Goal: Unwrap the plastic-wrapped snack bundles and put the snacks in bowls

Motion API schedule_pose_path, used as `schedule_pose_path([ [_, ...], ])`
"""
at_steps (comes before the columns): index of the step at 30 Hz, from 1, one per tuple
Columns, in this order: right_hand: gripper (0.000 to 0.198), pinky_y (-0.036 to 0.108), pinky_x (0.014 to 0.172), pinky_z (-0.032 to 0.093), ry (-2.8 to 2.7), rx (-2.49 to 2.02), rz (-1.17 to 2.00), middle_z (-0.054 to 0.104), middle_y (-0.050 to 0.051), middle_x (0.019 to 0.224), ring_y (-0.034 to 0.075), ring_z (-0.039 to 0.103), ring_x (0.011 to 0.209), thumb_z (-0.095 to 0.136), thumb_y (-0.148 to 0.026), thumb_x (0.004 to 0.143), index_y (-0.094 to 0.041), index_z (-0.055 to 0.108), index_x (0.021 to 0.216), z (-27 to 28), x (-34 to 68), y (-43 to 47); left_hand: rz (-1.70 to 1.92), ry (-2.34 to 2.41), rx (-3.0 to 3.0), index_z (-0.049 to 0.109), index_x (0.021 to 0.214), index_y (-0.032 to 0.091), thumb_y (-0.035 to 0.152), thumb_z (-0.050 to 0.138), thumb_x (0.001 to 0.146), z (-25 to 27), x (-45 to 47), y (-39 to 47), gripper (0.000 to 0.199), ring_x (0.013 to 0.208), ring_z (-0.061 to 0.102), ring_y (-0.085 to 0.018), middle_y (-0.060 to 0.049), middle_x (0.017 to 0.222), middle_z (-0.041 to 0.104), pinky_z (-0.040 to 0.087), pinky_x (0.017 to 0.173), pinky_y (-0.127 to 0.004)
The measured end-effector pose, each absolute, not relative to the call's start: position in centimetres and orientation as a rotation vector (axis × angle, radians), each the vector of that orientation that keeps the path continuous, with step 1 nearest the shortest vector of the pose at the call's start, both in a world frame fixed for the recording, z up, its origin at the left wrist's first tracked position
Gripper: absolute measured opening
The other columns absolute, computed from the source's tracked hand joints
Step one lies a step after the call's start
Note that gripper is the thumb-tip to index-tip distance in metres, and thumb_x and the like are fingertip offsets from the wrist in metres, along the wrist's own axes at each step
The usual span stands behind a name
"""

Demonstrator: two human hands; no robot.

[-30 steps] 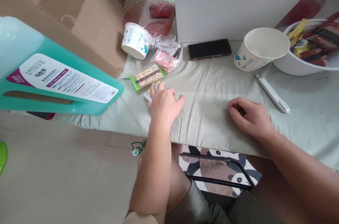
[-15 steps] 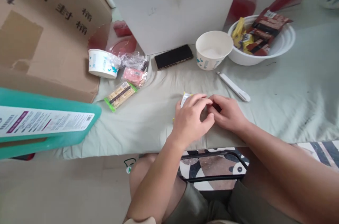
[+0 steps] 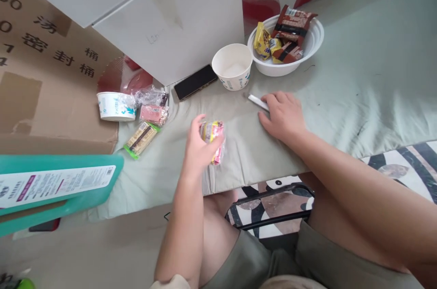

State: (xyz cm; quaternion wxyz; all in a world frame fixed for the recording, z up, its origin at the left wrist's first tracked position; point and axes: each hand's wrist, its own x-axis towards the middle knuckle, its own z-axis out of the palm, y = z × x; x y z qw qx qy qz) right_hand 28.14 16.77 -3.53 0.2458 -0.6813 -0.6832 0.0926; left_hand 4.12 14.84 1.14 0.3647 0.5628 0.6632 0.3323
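My left hand (image 3: 200,148) is at a small snack packet (image 3: 218,129) with a pink, yellow and clear wrapper. Its thumb lies across the front of the packet and its fingers are behind the left side. My right hand (image 3: 285,114) rests on the cloth to the right, its fingers closed over a slim white utility knife (image 3: 256,101). Only the tip end of the knife shows; the rest is hidden under the palm.
A paper bowl (image 3: 234,63), a white plastic bowl (image 3: 319,41) of wrapped snacks and a black phone (image 3: 195,82) stand behind. Leftward are a paper bowl on its side (image 3: 116,108), a green-edged snack bar (image 3: 141,139), a pink packet (image 3: 153,114), a carton (image 3: 61,98) and a teal jug (image 3: 118,170).
My hands have parted. The left has moved left with the snack packet, now plainly visible. My right has gone forward onto the utility knife. The camera view has shifted.
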Motion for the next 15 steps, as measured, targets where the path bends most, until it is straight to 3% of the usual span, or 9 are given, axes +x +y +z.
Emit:
schedule_pose_path([
  [2, 0.017, 0.048, 0.085, 0.041, -1.889, -1.842, 0.288, 0.065, 0.017, 0.102, 0.036, 0.054, 0.103, 0.052, -0.027, 0.088, -0.020, 0.064, 0.099, -3.3, 28.2, 16.8, 1.031, 1.476, 1.164, 0.057, 0.126, 0.029, 0.045, 0.076, 0.069, 1.5, 3.5, 15.3, 0.061, 0.114, 0.064, -0.029, -0.010, 0.124, 0.064, 0.055, 0.096, -0.048],
  [5, 0.014, 0.044, 0.079, 0.040, -1.881, -1.790, 0.385, 0.066, 0.015, 0.094, 0.033, 0.056, 0.095, 0.051, -0.026, 0.089, -0.020, 0.062, 0.094, -2.4, 27.9, 16.5, 1.135, 1.217, 0.917, 0.064, 0.110, 0.025, 0.065, 0.058, 0.079, 1.7, 3.4, 15.8, 0.051, 0.116, 0.065, -0.032, -0.012, 0.121, 0.069, 0.059, 0.089, -0.049],
  [10, 0.009, 0.034, 0.068, 0.041, -1.633, -1.563, 0.831, 0.066, 0.005, 0.085, 0.021, 0.059, 0.077, 0.049, -0.029, 0.091, -0.024, 0.055, 0.096, -0.6, 26.2, 15.5, 1.091, 1.208, 0.839, 0.066, 0.102, 0.022, 0.065, 0.055, 0.082, 0.8, 4.4, 16.5, 0.048, 0.121, 0.065, -0.031, -0.012, 0.117, 0.072, 0.057, 0.095, -0.046],
  [15, 0.007, 0.031, 0.064, 0.044, -1.492, -1.309, 1.296, 0.066, -0.001, 0.076, 0.015, 0.060, 0.063, 0.047, -0.030, 0.093, -0.024, 0.049, 0.096, -0.2, 23.8, 14.7, 1.095, 1.201, 0.879, 0.063, 0.107, 0.023, 0.077, 0.051, 0.076, 0.5, 4.9, 16.7, 0.063, 0.120, 0.065, -0.031, -0.012, 0.118, 0.070, 0.057, 0.091, -0.043],
])
